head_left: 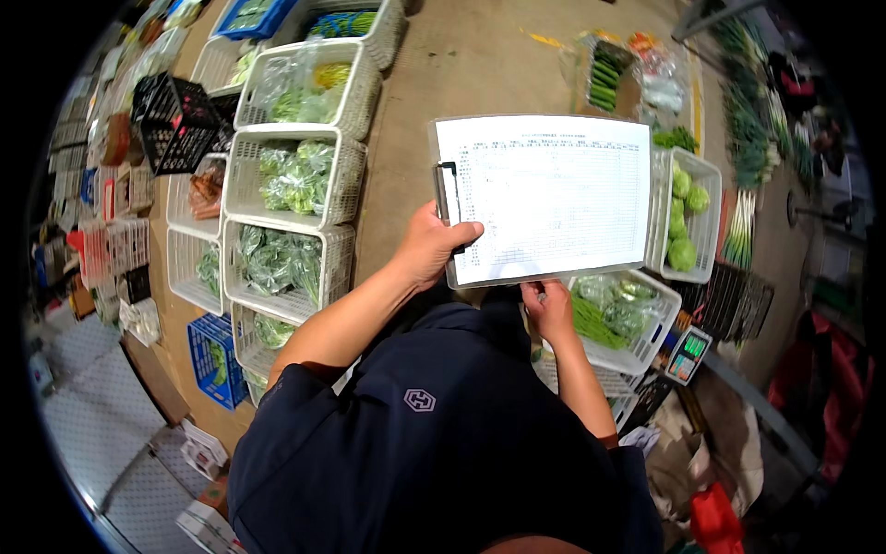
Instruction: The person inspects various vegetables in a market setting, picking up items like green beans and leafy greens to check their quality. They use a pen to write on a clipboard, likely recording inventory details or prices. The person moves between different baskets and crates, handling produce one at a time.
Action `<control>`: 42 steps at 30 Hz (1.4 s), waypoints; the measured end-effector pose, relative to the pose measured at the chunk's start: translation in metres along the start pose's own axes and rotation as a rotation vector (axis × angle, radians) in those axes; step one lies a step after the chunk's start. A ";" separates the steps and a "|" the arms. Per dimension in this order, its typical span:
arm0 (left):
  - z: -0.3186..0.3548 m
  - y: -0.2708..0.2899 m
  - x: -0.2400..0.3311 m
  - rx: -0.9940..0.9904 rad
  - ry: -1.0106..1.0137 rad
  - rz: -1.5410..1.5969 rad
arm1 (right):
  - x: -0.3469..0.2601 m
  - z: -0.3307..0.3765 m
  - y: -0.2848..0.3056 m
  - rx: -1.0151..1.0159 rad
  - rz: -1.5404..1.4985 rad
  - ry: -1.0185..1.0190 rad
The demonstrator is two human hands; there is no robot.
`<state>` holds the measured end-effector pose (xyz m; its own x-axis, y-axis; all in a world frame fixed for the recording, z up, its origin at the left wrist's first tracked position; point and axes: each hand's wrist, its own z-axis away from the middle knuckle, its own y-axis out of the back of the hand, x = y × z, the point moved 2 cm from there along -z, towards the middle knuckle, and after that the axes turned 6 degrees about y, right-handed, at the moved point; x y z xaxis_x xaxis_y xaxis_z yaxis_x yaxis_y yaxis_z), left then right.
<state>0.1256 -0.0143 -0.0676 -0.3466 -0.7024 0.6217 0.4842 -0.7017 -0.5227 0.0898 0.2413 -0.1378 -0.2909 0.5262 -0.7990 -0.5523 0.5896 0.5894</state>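
The left hand (pixel 432 245) grips a clipboard (pixel 544 198) by its clip edge; the right hand (pixel 549 305) pinches its lower edge, possibly around a pen. White baskets (pixel 291 180) of bagged greens lie left of the left hand.

Even, fairly bright overhead light fills the scene; shadows are soft and short, pooling under the white baskets (pixel 293 175); the sheet on the clipboard (pixel 552 196) is the brightest patch, slightly washed out so its print blurs; strong fisheye bending curves straight edges toward a black rim; detail softens and smears at the periphery; the dark shirt (pixel 434 443) reads underexposed, with little texture visible.
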 end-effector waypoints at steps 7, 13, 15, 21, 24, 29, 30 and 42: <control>0.029 0.037 0.026 0.010 -0.222 0.166 | -0.026 -0.039 -0.005 -0.162 0.027 0.165; 0.055 0.060 0.012 0.085 -0.337 0.334 | -0.031 -0.042 0.006 -0.245 0.007 0.131; 0.049 0.065 -0.008 0.167 -0.369 0.350 | -0.018 -0.042 0.008 -0.292 0.026 0.162; 0.076 0.047 -0.039 0.350 -0.424 0.536 | 0.034 -0.062 0.024 -0.490 0.065 0.172; 0.104 0.055 -0.072 0.478 -0.436 0.623 | 0.029 -0.071 0.018 -0.658 0.137 0.264; 0.149 0.103 -0.138 0.761 -0.527 0.829 | 0.002 -0.107 -0.024 -0.843 0.259 0.396; 0.165 0.116 -0.148 0.807 -0.483 0.846 | -0.012 -0.110 -0.041 -0.876 0.249 0.420; 0.287 0.266 -0.235 1.131 -0.548 1.129 | -0.153 -0.126 -0.261 -1.175 0.506 0.618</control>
<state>0.5660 -0.0008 -0.1857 0.7315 -0.4656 0.4982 0.6533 0.6876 -0.3167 0.1801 -0.0705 -0.1845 -0.7699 -0.0048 -0.6381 -0.5160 -0.5837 0.6269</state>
